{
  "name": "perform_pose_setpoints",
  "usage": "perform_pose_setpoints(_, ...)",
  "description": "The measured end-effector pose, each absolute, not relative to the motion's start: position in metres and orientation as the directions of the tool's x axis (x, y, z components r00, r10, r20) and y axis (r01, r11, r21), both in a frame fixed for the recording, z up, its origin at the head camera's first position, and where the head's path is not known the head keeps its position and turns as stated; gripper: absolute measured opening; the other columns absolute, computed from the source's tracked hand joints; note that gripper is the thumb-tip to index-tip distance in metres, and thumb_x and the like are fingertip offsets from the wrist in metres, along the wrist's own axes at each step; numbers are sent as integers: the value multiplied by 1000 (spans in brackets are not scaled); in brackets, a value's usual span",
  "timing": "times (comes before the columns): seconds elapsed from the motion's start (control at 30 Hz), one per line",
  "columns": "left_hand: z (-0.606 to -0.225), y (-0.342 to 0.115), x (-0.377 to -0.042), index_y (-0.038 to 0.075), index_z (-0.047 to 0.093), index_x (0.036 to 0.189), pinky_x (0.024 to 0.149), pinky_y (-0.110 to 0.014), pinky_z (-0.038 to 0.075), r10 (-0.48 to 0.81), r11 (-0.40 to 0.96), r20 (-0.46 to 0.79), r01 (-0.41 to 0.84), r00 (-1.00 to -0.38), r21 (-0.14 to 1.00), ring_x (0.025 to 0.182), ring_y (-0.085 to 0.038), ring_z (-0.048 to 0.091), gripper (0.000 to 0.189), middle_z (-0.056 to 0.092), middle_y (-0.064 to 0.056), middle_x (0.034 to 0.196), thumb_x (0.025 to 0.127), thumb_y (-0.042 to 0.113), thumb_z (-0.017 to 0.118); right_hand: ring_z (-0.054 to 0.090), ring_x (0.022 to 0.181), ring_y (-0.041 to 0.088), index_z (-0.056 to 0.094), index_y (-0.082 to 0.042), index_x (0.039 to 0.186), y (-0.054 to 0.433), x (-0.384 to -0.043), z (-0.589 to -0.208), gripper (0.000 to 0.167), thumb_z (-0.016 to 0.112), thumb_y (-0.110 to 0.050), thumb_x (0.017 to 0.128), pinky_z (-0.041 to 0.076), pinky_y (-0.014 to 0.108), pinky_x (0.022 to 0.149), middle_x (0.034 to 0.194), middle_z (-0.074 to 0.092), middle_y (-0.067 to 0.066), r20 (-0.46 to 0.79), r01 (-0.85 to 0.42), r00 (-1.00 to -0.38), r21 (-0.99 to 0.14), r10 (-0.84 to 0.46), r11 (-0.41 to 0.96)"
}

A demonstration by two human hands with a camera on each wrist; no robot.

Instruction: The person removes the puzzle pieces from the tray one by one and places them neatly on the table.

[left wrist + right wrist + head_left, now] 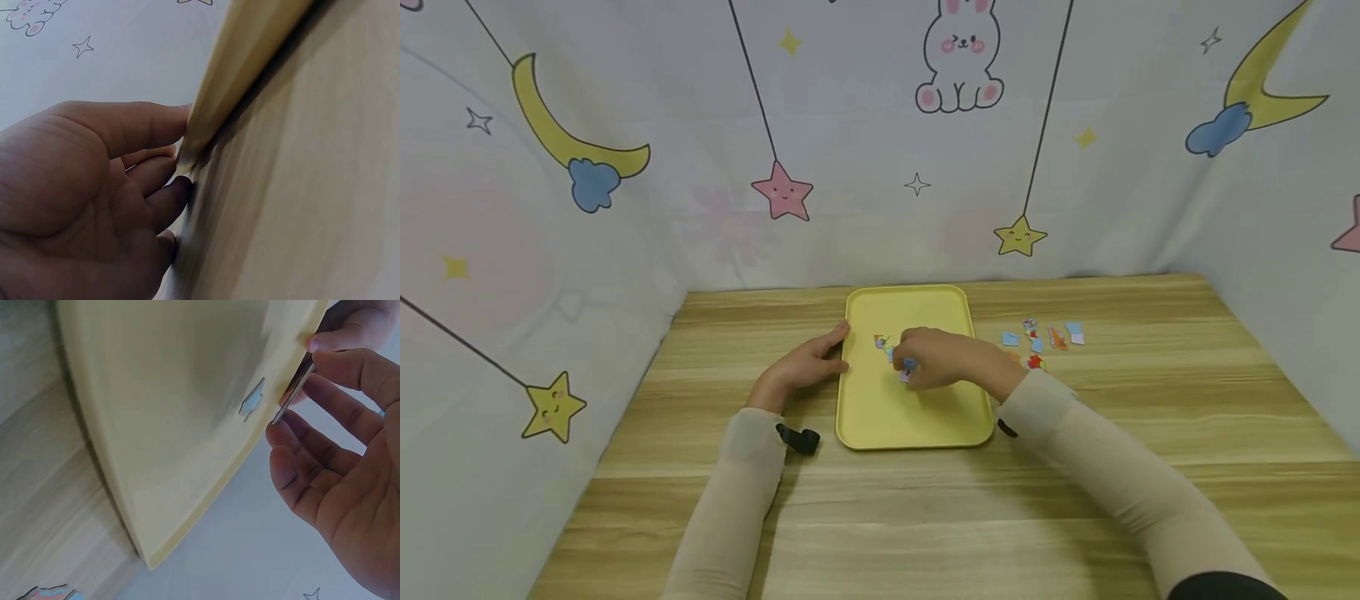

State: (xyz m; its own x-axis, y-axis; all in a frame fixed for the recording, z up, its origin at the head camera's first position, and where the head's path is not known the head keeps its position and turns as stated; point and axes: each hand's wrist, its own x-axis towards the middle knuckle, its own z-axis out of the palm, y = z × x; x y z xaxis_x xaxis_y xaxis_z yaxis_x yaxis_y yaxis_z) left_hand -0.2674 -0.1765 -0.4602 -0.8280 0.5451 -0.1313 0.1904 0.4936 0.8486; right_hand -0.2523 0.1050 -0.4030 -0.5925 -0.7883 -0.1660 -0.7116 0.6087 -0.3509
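My left hand (805, 363) lies against the left side of a yellow tray (880, 421), its thumb and fingertips touching the rim. In the left wrist view, the fingers (162, 203) are lightly bent beside the tray's outer wall. Over the tray's middle, my right hand (936, 357) pinches a thin puzzle piece (292, 394), seen nearly edge-on in the right wrist view. Small colourful puzzle pieces (881, 342) lie on the tray by its fingertips, partly hidden by the hand. One light-blue piece (253, 400) shows on the tray surface.
Several loose puzzle pieces (1057, 337) lie on the wooden table (880, 525) right of the tray, some partly behind the right forearm. A white cloth printed with moons and stars (865, 242) rises at the table's back and sides.
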Motion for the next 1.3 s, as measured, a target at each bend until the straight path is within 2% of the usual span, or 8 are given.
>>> perform_pose_setpoints(0.43,-462,-177,-268,-3,15,166,130,-51,8,550,485,-128,191,-826,853,162,-33,2,76,6,-18,176,106,6,60,65,113,28,74,1,124,127,-252,-401,31,75,-8,95,56,42,97,122,69,13,-120,-727,-596,-338,-794,598)
perform_pose_setpoints(1.0,-464,-178,-270,-3,13,167,130,-51,7,552,473,-133,178,-823,863,162,-33,-1,76,3,-17,176,107,4,59,67,112,32,75,4,122,158,-251,-398,31,77,-6,93,57,45,97,121,69,16,-91,-719,-617,-340,-782,606)
perform_pose_setpoints(1.3,-464,-178,-271,-2,14,167,130,-51,7,548,490,-137,184,-825,852,162,-33,1,76,4,-17,176,107,7,59,67,112,35,74,5,123,178,-253,-398,31,77,-5,93,56,49,97,122,69,18,-91,-696,-647,-336,-757,635)
